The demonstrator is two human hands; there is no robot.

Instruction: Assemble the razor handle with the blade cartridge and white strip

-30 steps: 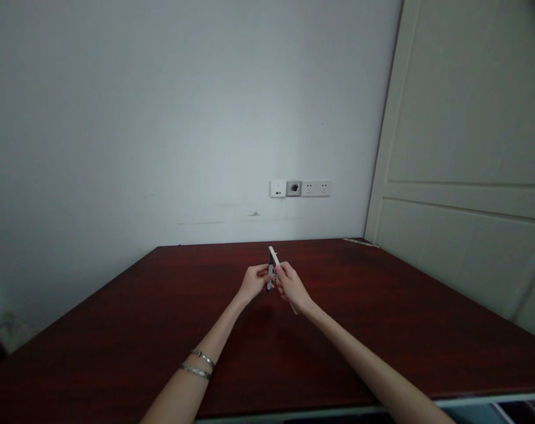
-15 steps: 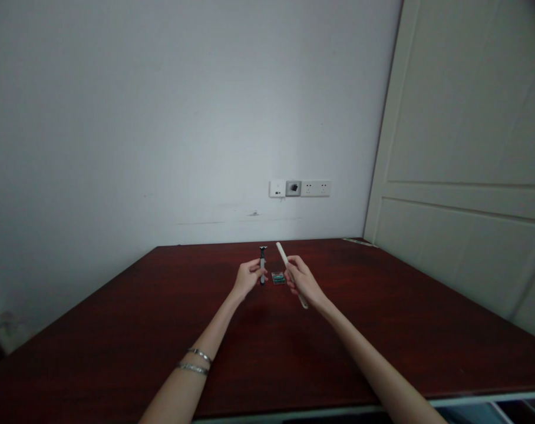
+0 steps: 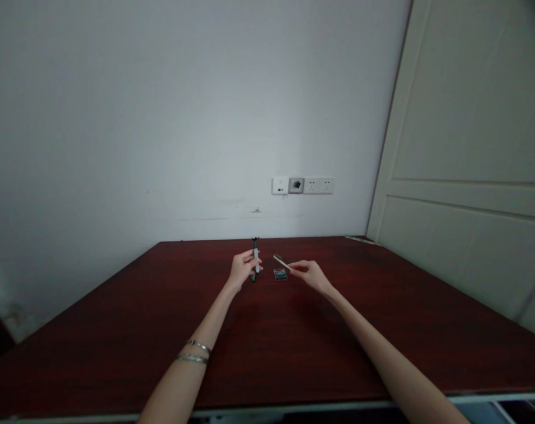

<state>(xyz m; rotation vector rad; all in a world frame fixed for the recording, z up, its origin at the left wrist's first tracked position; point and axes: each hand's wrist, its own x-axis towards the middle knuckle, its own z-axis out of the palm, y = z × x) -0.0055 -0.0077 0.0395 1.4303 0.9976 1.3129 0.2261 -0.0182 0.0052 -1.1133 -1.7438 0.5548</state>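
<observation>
My left hand (image 3: 241,268) pinches the pale grey handle of a razor (image 3: 256,261), which stands roughly upright with its dark head at the top. Just below those fingers shows a small dark and green piece (image 3: 253,278); whether it is part of the razor or lies apart I cannot tell. My right hand (image 3: 310,274) is closed on one end of a slim white stick (image 3: 282,262), tilted up to the left, with something dark near its far tip. Between the hands, a small clear case (image 3: 280,275) with green contents lies on the table, close under the stick.
The dark red wooden table (image 3: 267,353) runs back to a pale wall (image 3: 161,118). Sockets (image 3: 318,185) sit on the wall above its far edge. A white panelled door (image 3: 466,141) borders the right side. A thin pale strip (image 3: 362,241) lies at the far right corner.
The white stick has swung lower and now looks shorter, held by its near end. My left hand has shifted slightly left and up with the razor. The clear case stays put.
</observation>
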